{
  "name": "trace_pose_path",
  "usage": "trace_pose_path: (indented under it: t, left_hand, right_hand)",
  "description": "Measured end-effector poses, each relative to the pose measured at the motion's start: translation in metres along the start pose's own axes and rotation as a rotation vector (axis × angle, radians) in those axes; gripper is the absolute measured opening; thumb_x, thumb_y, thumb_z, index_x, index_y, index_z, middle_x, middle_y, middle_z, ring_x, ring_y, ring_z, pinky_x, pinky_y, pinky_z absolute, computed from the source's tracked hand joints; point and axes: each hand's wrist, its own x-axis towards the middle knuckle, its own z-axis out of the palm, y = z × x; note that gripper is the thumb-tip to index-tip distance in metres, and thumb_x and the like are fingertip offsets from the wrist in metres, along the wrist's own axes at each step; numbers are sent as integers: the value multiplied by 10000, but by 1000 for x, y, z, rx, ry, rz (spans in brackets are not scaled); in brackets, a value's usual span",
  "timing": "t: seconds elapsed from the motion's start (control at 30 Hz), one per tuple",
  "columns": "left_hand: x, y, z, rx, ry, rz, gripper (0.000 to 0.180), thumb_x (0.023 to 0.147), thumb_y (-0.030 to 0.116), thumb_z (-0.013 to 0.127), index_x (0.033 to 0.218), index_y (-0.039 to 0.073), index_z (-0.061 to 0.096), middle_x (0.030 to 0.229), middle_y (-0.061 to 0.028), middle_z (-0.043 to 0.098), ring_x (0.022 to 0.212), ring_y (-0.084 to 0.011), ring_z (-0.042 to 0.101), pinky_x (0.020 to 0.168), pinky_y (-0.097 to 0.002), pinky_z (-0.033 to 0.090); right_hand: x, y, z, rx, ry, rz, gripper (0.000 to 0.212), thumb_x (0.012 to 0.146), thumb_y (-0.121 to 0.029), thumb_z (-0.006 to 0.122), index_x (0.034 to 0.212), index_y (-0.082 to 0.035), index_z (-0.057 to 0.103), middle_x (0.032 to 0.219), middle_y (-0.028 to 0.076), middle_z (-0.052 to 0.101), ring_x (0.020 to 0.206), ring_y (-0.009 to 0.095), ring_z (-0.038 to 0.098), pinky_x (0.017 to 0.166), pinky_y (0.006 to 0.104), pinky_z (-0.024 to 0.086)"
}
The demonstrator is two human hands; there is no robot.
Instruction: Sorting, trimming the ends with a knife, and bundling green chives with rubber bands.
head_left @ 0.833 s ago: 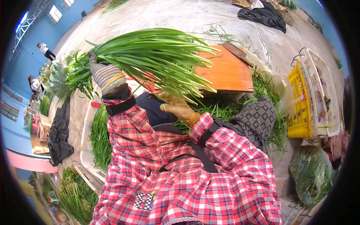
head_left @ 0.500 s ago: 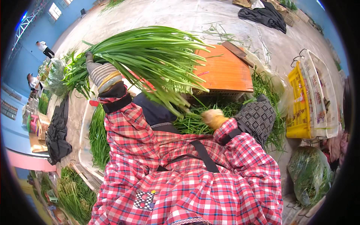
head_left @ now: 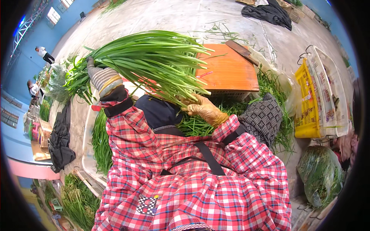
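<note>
My left hand (head_left: 102, 79), in a grey striped knit glove, is closed round a large bunch of garlic chives (head_left: 148, 57) near its leafy left end. The long green stalks fan out to the right, and their pale cut ends reach over a wooden board (head_left: 227, 69). My right hand (head_left: 204, 109), in a yellowish rubber glove, pinches the lower stalk ends at the near right side of the bunch. Its fingertips are partly hidden among the stalks. A knife (head_left: 242, 52) with a broad dark blade lies across the board's far right corner.
Loose greens (head_left: 196, 125) lie below the board and around my knees. Yellow and white plastic crates (head_left: 308, 102) stand at the right, with a bagged bundle (head_left: 320, 175) nearer. A black cloth (head_left: 59, 138) lies at the left. Two people are far off at the left.
My right hand has moved left and up from over the loose greens to the stalk ends and taken hold of some. My left hand keeps its grip, nearly in place.
</note>
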Motion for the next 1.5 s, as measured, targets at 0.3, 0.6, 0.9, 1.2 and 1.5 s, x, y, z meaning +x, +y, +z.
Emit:
trace_pose_path:
  t: [0.3,0.6,0.9,1.2,1.5]
  left_hand:
    - [-9,-9,-4,37,-2,-17,371,869,366,594,980,13,624,985,-152,661,833,-303,639,821,-436,505]
    - [-10,-15,-7,99,20,-65,399,890,381,560,1000,1,619,1005,-161,657,844,-300,640,821,-420,509]
    - [19,-22,-28,134,35,-25,406,915,368,518,1041,-8,607,1034,-173,649,932,-305,620,918,-444,455]
    - [16,1,-22,50,-91,-52,415,901,383,526,1016,-5,623,1024,-153,651,912,-301,618,893,-442,465]
    - [-65,-34,29,22,-455,-407,314,859,277,624,1009,5,584,940,-141,655,820,-273,649,792,-409,544]
  right_hand:
    - [10,14,9,322,260,-69,326,879,-107,604,1201,-92,555,1079,33,643,865,124,598,617,266,482]
    - [2,20,6,383,404,-95,271,878,-84,593,1149,-96,573,1079,25,639,896,139,599,680,309,484]
    - [-23,10,-18,424,343,-267,186,858,-142,619,1016,-45,613,996,30,644,793,103,566,649,243,427]
    - [-54,17,-48,-767,464,-153,266,887,-151,593,1124,-31,589,854,16,643,794,106,588,739,241,475]
    - [-46,-170,21,-1291,168,-601,813,809,-454,651,1395,12,335,1452,195,329,1361,295,290,1088,388,269]
